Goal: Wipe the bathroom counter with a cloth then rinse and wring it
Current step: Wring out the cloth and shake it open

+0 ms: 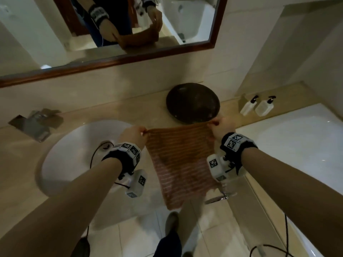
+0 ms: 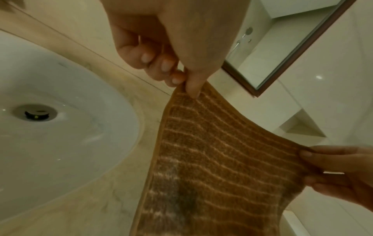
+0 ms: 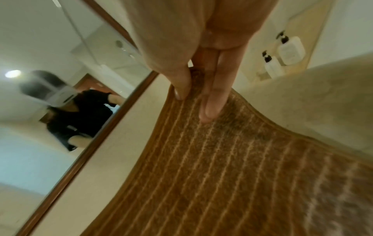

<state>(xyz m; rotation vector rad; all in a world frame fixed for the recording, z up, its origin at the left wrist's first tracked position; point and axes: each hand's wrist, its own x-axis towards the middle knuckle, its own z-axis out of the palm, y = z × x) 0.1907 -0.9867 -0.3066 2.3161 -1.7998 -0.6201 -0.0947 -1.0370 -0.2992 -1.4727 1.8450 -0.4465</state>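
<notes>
The worktop [image 1: 22, 156] runs beige under a wood-framed mirror [image 1: 118, 58], with a white tub [image 1: 297, 138] at its right end. Sunk into it on the left is the white sink [image 1: 61, 154], its tap [image 1: 35, 125] behind it on the wall side. A dark round dish [image 1: 193, 103] sits towards the back right, and two pump bottles [image 1: 258, 106] stand in the far right corner.

The cloth [image 1: 178, 164], orange-brown with pale stripes, is in the air, spread flat and hanging down in front of the worktop's edge, just right of the sink and not touching the surface. A darker patch shows near its middle; whether that is damp or dirt cannot be told.

The left hand [image 1: 132, 135] pinches the cloth's top left corner between thumb and curled fingers [image 2: 173, 75]. The right hand [image 1: 221, 127] pinches the top right corner, thumb on one face and straight fingers [image 3: 212, 102] on the other. Between them the top edge is pulled nearly taut.

Judging by this, the cloth is being opened out and looked over. No water is seen running and the sink looks dry apart from a few drops, so this reads as readying the cloth for wiping, though a check between wiping and rinsing is also possible. For wiping, the next move calls for gathering or folding the cloth into one hand and lowering it flat onto the worktop, steering round the dish and bottles. For rinsing, it must go left over the sink and the tap must be opened.
</notes>
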